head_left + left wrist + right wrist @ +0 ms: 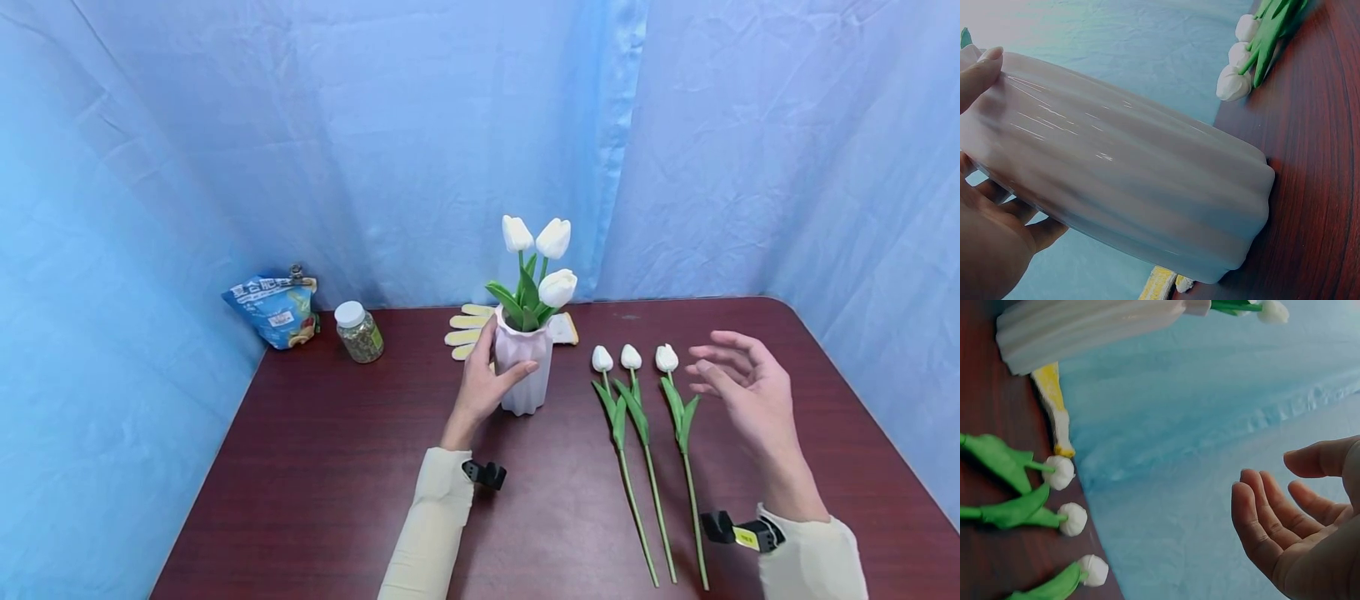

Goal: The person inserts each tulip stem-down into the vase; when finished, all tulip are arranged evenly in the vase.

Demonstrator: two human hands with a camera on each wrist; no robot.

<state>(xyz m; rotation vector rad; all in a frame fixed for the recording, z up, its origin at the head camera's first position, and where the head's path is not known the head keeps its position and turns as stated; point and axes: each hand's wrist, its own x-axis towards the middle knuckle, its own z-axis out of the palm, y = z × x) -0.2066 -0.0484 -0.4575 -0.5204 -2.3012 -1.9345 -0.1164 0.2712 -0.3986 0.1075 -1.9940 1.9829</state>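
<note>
A pale pinkish-white fluted vase stands upright on the dark red table, with three white tulips in it. My left hand grips the vase from its left side, thumb across the front and fingers behind. In the left wrist view the glossy vase fills the middle, the thumb near its rim. My right hand hovers with loosely bent fingers and holds nothing. Just left of it lies a white tulip with a green stem; two more tulips lie beside it, blooms toward the back.
Behind the vase lies a yellow and white work glove, partly hidden. A jar with a white lid and a clipped blue snack bag stand at the back left. Blue curtains hang around the table's edges.
</note>
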